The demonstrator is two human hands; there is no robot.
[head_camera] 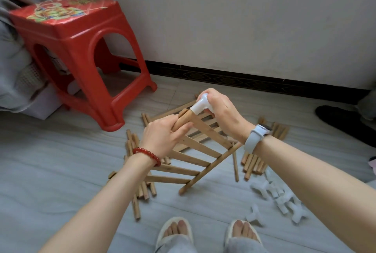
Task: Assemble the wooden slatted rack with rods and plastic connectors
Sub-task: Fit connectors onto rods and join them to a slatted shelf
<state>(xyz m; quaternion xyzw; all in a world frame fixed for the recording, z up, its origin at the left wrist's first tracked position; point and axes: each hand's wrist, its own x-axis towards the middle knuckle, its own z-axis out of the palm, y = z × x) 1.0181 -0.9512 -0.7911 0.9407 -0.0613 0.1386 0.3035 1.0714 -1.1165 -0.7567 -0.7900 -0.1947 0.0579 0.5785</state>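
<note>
A wooden slatted panel (pixel 195 159) is held tilted above the floor, its lower end near my feet. My left hand (pixel 162 136) grips the upper end of the panel's left rail. A white plastic connector (pixel 200 105) sits on that rail's tip, and my right hand (pixel 219 110) grips it from the right. Another slatted panel (pixel 179 110) lies flat on the floor behind. Loose wooden rods lie in a pile at the left (pixel 140 187) and another at the right (pixel 256 163). Several white connectors (pixel 278 197) are scattered at the lower right.
A red plastic stool (pixel 81 53) stands at the left against grey fabric. The white wall with a dark skirting board (pixel 244 78) runs behind. A dark shoe (pixel 341 118) lies at the right. My slippered feet (pixel 207 232) are at the bottom.
</note>
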